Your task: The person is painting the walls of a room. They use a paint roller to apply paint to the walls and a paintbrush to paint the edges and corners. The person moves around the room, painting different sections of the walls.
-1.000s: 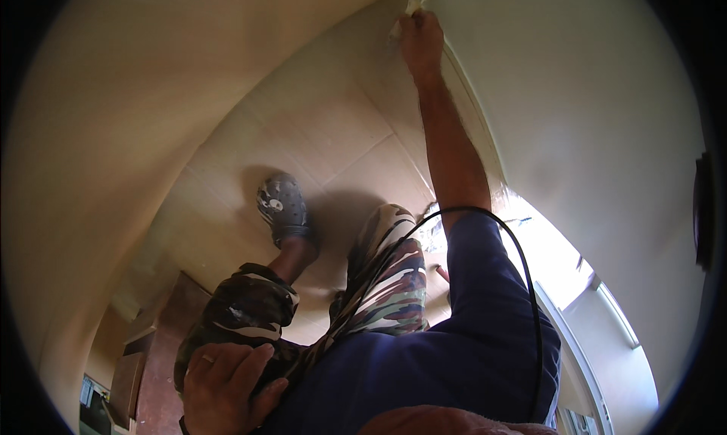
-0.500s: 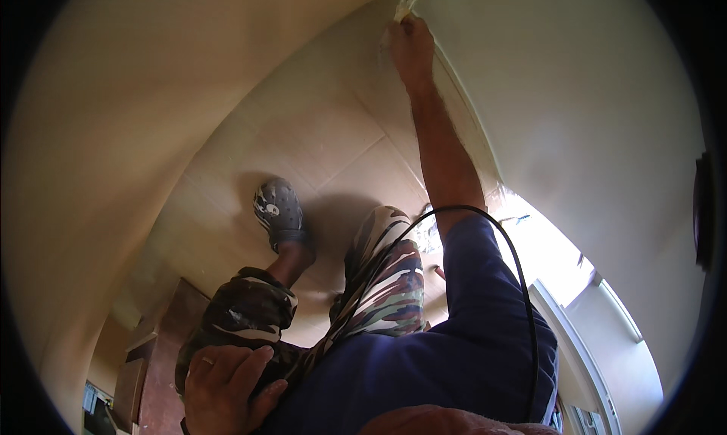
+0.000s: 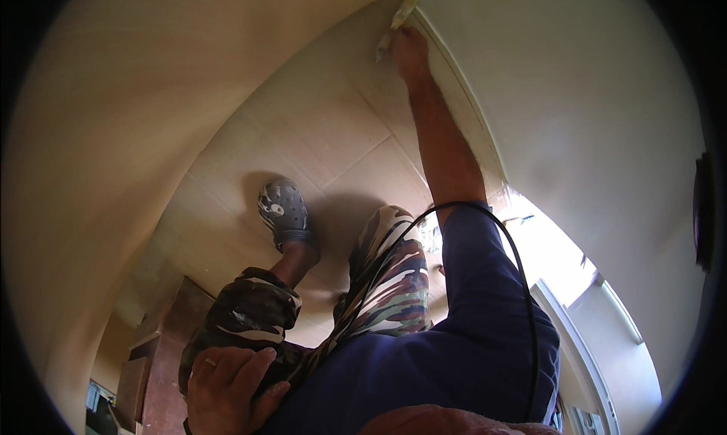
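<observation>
My right hand (image 3: 411,55) reaches far ahead along the foot of the pale wall (image 3: 575,109). Its fingers are closed around a paintbrush (image 3: 406,9), yellowish-white and smeared. The brush's upper end meets the corner where wall and floor join, and its other end sticks out left of my fingers. My left hand (image 3: 227,386), with a ring on one finger, lies on my left thigh in camouflage trousers (image 3: 246,314). Its fingers are stretched out and slightly apart, holding nothing.
A tan wall (image 3: 98,132) curves up on the left, over a tiled floor (image 3: 333,124). My foot in a grey clog (image 3: 285,208) stands on the tiles. A black cable (image 3: 522,276) loops over my right sleeve. Brown wooden furniture (image 3: 174,344) is at lower left, a bright opening (image 3: 549,242) at right.
My right hand and the paintbrush have come slightly back toward me along the wall's foot. The brush has tilted, so its lower end now shows. My left hand stays on my thigh.
</observation>
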The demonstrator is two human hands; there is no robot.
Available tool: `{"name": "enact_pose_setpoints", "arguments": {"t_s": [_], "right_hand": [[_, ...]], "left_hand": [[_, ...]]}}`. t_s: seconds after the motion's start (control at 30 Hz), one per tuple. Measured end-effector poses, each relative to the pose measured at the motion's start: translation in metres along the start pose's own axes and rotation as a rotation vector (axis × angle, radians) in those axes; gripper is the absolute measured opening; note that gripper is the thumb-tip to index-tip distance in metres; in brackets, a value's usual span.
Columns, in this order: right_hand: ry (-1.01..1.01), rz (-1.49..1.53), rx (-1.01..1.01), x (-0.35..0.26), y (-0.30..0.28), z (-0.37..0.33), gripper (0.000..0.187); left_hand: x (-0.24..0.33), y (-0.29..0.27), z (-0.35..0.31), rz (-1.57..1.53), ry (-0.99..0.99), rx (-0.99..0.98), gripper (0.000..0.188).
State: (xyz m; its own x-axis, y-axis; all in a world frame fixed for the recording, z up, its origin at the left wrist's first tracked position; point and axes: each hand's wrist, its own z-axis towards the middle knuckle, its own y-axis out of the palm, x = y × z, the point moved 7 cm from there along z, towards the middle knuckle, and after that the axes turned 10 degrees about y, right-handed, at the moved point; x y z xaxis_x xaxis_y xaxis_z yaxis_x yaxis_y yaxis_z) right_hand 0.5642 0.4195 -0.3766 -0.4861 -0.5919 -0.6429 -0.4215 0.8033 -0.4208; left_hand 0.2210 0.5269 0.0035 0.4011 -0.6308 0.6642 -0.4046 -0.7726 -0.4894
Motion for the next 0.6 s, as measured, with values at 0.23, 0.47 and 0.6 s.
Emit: {"name": "enact_pose_setpoints", "arguments": {"t_s": [0.23, 0.47, 0.6], "right_hand": [[-0.526, -0.11, 0.298, -0.042, -0.03, -0.044, 0.03], [-0.599, 0.109, 0.292, -0.093, -0.05, -0.077, 0.027], [-0.583, 0.199, 0.223, -0.081, -0.049, -0.041, 0.028]], "left_hand": [[0.006, -0.001, 0.002, 0.005, 0.035, -0.004, 0.037], [0.01, 0.01, -0.005, 0.108, 0.072, 0.015, 0.037], [0.016, 0.002, -0.002, 0.058, 0.065, 0.01, 0.034]]}}
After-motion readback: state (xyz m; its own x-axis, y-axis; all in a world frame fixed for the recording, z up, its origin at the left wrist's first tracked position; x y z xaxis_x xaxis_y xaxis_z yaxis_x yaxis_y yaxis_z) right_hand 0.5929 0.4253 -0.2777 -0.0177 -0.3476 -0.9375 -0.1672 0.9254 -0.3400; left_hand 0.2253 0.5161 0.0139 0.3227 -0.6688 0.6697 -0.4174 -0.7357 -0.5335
